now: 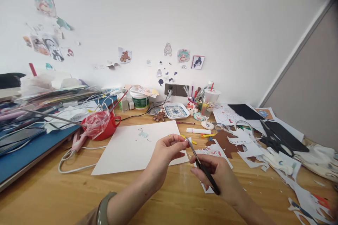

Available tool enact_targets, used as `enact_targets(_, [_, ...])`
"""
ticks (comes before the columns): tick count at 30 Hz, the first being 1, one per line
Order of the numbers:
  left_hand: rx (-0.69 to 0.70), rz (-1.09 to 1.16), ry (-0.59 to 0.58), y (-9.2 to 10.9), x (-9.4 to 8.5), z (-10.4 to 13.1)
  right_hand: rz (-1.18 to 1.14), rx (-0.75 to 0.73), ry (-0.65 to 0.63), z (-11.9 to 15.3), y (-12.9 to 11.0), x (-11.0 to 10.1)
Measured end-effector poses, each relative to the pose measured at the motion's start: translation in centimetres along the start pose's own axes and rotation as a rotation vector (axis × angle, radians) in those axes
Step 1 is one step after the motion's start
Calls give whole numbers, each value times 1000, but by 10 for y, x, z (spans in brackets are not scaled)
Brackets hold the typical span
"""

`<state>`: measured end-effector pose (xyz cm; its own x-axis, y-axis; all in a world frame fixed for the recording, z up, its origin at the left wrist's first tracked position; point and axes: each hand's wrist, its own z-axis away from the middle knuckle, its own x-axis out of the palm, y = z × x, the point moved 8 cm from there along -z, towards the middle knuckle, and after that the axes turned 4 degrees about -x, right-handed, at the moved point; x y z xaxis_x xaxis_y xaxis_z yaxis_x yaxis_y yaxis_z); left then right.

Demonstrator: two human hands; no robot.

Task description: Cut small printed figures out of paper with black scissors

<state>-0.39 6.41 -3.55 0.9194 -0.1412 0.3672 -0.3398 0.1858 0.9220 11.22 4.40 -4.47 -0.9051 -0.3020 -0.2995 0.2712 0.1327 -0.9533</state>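
Note:
Between its thumb and fingers my left hand [169, 151] pinches a small piece of white paper [188, 141]. My right hand [215, 172] is closed around the black handles of a pair of scissors [204, 172]. The scissor blades reach up and left to the paper at my left fingertips; whether they are apart cannot be made out. Behind my left hand lies a large white sheet [124, 147] with a small light-blue drawing [143, 133] on it. A printed paper [213, 151] with red and purple marks lies partly hidden behind my right hand.
Paper scraps [298, 186] and brown offcuts [224, 140] cover the right side. A second pair of scissors [274, 140] lies there. A patterned dish [176, 111], a white marker [198, 131] and a drink cup [210, 102] stand behind my hands. A red mug [105, 130] is left of the sheet.

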Motion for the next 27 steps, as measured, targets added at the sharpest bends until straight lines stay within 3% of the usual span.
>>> enact_targets(27, [23,-9,-34,-1,2,3,59,-4,-38,2,1,2])
